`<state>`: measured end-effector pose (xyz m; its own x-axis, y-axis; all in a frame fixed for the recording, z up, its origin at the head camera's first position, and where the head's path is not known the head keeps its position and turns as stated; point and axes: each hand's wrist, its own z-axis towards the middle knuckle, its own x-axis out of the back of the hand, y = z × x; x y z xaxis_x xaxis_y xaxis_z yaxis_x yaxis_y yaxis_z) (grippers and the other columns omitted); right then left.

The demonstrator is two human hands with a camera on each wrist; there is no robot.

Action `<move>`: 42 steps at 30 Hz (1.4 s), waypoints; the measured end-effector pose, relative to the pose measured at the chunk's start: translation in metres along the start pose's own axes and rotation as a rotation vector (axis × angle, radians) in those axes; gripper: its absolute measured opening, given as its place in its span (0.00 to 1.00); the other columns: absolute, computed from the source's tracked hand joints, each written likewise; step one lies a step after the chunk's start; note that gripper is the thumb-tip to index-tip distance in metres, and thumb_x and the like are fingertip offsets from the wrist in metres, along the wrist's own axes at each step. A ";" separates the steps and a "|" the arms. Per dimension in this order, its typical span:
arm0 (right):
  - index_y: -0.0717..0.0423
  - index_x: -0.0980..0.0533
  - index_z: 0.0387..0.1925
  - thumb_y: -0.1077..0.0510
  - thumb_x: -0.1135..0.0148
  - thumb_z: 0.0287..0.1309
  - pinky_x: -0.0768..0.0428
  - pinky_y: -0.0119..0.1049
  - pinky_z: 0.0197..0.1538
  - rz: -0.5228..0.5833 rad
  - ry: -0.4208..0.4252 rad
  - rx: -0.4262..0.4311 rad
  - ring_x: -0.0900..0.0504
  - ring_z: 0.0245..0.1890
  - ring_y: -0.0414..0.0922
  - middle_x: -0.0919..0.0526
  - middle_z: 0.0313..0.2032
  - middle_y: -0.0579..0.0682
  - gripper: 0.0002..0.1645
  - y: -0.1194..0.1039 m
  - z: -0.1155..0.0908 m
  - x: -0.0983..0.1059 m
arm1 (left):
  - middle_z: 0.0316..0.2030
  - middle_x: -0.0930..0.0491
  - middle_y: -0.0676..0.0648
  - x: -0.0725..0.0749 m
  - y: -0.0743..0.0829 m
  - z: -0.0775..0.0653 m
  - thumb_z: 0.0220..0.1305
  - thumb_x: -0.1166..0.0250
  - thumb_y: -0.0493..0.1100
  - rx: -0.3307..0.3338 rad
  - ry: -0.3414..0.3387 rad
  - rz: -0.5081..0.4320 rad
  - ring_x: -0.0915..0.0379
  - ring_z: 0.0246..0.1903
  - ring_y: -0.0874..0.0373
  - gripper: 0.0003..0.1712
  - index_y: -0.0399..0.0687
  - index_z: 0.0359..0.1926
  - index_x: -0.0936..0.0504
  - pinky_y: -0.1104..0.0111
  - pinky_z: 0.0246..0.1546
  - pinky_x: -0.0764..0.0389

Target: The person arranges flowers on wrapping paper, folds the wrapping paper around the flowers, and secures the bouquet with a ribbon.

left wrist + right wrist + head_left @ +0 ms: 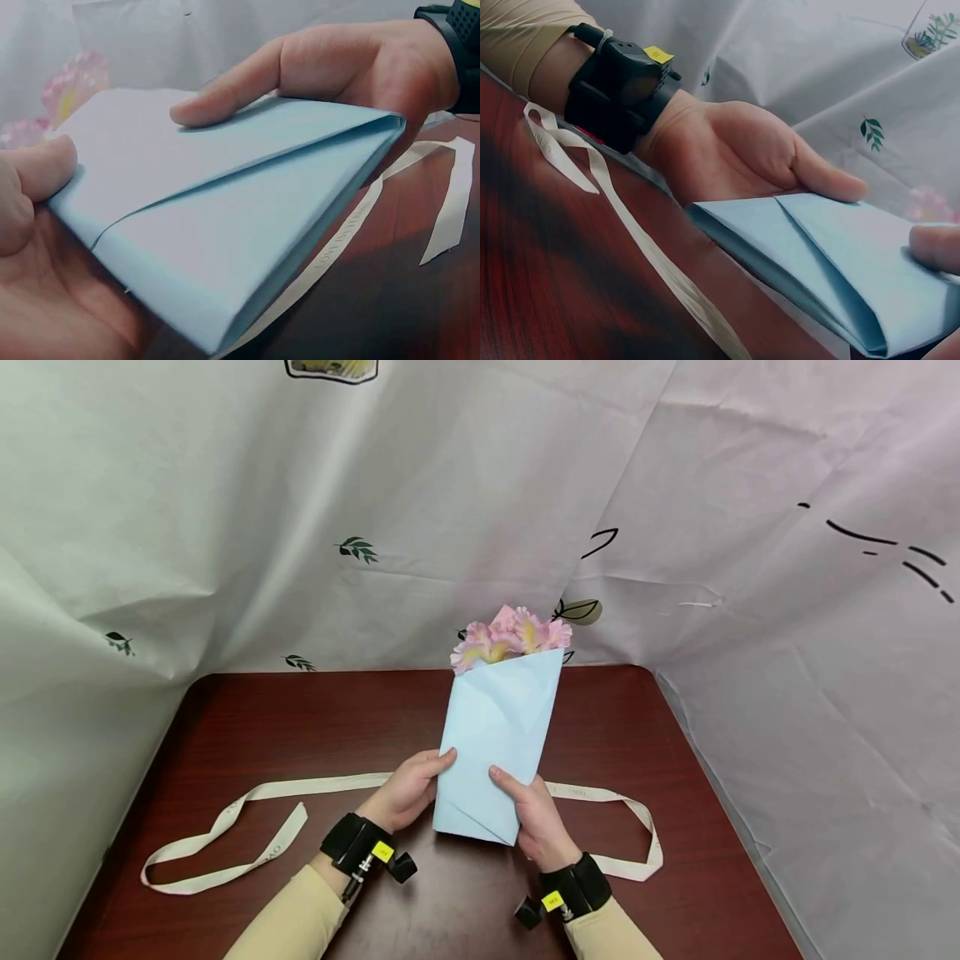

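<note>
A bouquet wrapped in folded light blue paper (pixel 498 727) is held up between both hands, tilted slightly right in the head view. Pink and yellow flowers (pixel 513 635) show above the paper's top edge. My left hand (pixel 408 789) grips the wrap's left side, thumb on the front and fingers behind. On the lower right side, my right hand (pixel 536 818) grips it too, its thumb lying across the front. The paper's diagonal fold and flattened bottom end show in the left wrist view. Most of the fingers are hidden behind the paper.
A long cream ribbon (pixel 277 789) with printed lettering runs across the dark red table (pixel 337 718) behind the bouquet, its ends looping forward on both sides. White patterned cloth (pixel 450 468) hangs behind the table and along its sides.
</note>
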<state>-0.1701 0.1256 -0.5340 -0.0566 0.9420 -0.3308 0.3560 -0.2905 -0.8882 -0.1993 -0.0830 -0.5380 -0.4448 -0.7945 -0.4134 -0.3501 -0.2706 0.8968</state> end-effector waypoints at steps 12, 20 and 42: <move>0.52 0.33 0.61 0.51 0.32 0.59 0.20 0.38 0.52 -0.062 -0.047 -0.020 0.17 0.51 0.42 0.19 0.53 0.47 0.31 0.013 0.006 0.000 | 0.52 0.20 0.51 0.004 0.006 -0.002 0.79 0.58 0.52 -0.064 0.025 -0.047 0.21 0.51 0.63 0.29 0.42 0.71 0.41 0.68 0.50 0.20; 0.53 0.31 0.60 0.52 0.32 0.60 0.18 0.39 0.51 -0.090 -0.126 -0.085 0.16 0.50 0.44 0.17 0.51 0.48 0.29 0.028 0.009 -0.005 | 0.65 0.34 0.48 0.008 0.008 -0.004 0.80 0.62 0.49 -0.079 0.148 -0.191 0.31 0.60 0.61 0.27 0.56 0.76 0.50 0.70 0.57 0.26; 0.45 0.40 0.71 0.39 0.31 0.55 0.23 0.47 0.56 -0.599 0.010 0.052 0.22 0.57 0.49 0.25 0.62 0.52 0.47 0.052 0.019 0.003 | 0.64 0.30 0.37 0.045 -0.023 0.004 0.76 0.50 0.40 0.034 0.515 0.046 0.25 0.55 0.55 0.33 0.43 0.76 0.51 0.68 0.51 0.22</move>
<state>-0.1695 0.1104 -0.5873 -0.2245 0.9458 0.2347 0.2193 0.2837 -0.9335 -0.2148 -0.1099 -0.5780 0.0000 -0.9721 -0.2346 -0.3704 -0.2179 0.9030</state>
